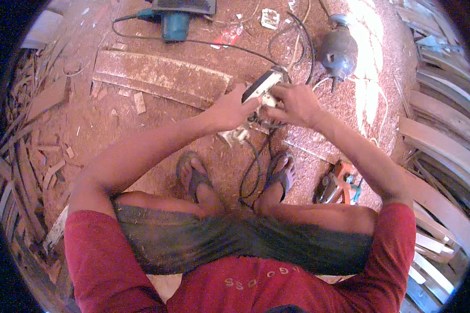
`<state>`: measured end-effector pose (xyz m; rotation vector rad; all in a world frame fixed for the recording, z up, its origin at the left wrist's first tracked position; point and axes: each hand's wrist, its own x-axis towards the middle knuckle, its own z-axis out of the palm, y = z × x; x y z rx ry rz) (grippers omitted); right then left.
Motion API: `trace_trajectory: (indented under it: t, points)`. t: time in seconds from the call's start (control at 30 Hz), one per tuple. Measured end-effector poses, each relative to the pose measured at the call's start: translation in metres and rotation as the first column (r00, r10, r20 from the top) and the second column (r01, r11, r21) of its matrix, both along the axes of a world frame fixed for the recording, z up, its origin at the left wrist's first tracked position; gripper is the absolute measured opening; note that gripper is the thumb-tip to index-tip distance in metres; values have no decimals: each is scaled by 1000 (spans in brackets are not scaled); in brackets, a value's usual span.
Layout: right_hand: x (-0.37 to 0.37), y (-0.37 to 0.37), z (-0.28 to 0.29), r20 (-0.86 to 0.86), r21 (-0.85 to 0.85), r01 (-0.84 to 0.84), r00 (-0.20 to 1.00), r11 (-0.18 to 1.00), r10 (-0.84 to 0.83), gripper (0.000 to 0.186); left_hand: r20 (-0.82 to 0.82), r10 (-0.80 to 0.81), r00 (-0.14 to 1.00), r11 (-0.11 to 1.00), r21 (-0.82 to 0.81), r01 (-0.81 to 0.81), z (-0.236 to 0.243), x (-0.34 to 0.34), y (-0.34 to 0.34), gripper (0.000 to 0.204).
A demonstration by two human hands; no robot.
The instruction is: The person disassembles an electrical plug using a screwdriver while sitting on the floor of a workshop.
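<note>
A long white and black power strip (263,85) is tilted up between my hands, above the dusty ground in front of my feet. My left hand (228,108) is closed around its near left end. Bent fingers of my right hand (296,104) press together at its right side, and what they pinch is hidden. Dark cords (256,156) hang beneath my hands and run down between my feet. Just below my left hand lies a small white object (235,136), too blurred to name.
A teal power tool (174,26) with a dark flat base lies at the far left, its cord crossing behind a wooden plank (156,75). A grey rounded motor-like tool (339,52) is at the far right. An orange tool (341,182) sits beside my right foot. Stacked boards (438,141) line the right.
</note>
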<state>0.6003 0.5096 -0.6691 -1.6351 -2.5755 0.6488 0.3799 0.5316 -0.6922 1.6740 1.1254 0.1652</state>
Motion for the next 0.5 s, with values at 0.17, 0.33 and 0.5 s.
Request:
trace_trajectory:
  t: [0.17, 0.33, 0.5]
  points:
    - [8, 19, 11, -70, 23, 5, 998, 1000, -3, 40, -33, 35, 999, 998, 47, -33, 16, 7, 16, 50]
    - [-11, -3, 7, 50, 108, 18, 998, 994, -23, 41, 7, 4, 1000, 998, 62, -5, 23, -9, 11, 53]
    - [-21, -1, 15, 101, 56, -3, 995, 998, -3, 42, -5, -6, 1000, 1000, 29, 6, 13, -12, 4, 58]
